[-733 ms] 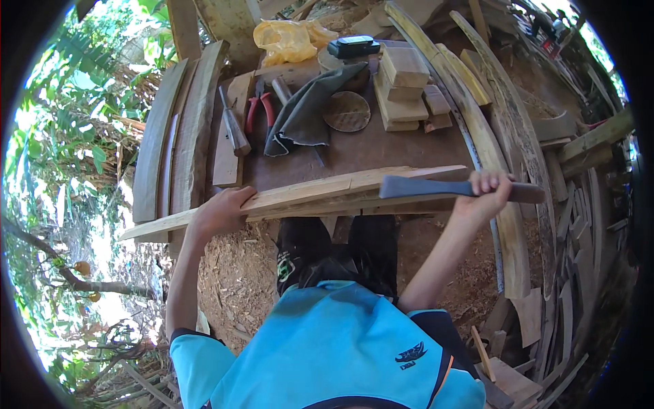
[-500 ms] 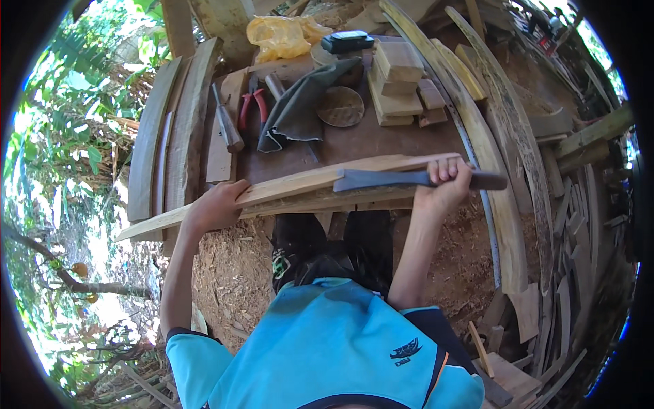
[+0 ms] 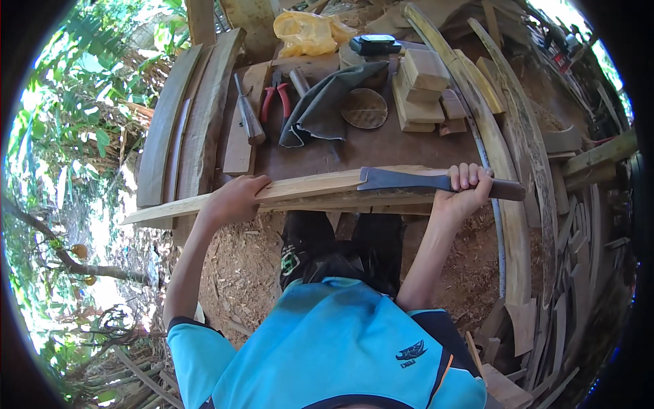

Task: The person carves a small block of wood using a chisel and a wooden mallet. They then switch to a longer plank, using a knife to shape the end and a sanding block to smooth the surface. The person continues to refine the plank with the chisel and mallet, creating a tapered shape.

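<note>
A long pale split length of wood (image 3: 300,186) lies crosswise along the near edge of the workbench, above my legs. My left hand (image 3: 231,198) grips it left of centre, fingers wrapped over its top. My right hand (image 3: 463,191) is closed around a dark flat-bladed cutting tool (image 3: 402,180) with a wooden handle; the blade rests against the wood's right half. Beyond them on the brown bench top (image 3: 409,150) are a chisel-like tool (image 3: 248,116), red-handled pliers (image 3: 285,105), a dark green cloth (image 3: 320,109) and a round disc (image 3: 364,108).
Stacked wood blocks (image 3: 422,82), a yellow plastic bag (image 3: 310,34) and a black device (image 3: 375,44) sit at the back. Planks (image 3: 204,116) line the left; curved boards (image 3: 511,204) run down the right beside piled scraps (image 3: 579,259). Wood shavings (image 3: 238,266) cover the ground; foliage is at left.
Since 0.7 seconds ago, my right hand has moved the tool leftward along the wood. My left hand keeps its grip. The whole view has shifted slightly.
</note>
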`<state>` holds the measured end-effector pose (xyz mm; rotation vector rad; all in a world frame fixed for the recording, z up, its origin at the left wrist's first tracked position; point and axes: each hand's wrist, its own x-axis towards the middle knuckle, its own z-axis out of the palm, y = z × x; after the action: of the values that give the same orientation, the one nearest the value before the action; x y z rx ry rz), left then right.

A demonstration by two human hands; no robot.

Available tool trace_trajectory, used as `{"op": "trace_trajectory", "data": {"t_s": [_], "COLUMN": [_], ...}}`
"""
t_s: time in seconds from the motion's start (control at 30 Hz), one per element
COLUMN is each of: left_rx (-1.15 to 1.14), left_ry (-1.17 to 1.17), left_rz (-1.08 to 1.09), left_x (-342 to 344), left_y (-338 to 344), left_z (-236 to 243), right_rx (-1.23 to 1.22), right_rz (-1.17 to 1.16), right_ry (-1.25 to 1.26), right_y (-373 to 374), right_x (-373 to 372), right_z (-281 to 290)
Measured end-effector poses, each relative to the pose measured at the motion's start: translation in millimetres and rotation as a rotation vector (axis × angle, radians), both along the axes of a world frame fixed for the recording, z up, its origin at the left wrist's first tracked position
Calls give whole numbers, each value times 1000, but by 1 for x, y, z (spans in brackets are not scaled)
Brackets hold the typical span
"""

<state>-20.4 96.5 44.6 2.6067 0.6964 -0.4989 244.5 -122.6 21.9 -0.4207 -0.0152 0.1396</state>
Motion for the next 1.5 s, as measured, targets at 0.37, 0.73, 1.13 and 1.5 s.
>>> {"op": "trace_trajectory", "data": {"t_s": [0.37, 0.73, 1.13, 1.5], "left_rx": [-105, 99, 121, 142], "left_ry": [47, -85, -85, -77], "left_rz": [-67, -5, -20, -36], "left_x": [26, -8, -4, 8], "left_y": [-6, 0, -2, -12], "left_z": [12, -9, -12, -16], "right_rx": [125, -3, -57, -134], "right_rz": [239, -165, -31, 39], "right_ry": [-312, -88, -88, 134], "right_y": [25, -40, -20, 13], "right_x": [-39, 31, 6, -26], "right_z": [26, 5, 13, 22]}}
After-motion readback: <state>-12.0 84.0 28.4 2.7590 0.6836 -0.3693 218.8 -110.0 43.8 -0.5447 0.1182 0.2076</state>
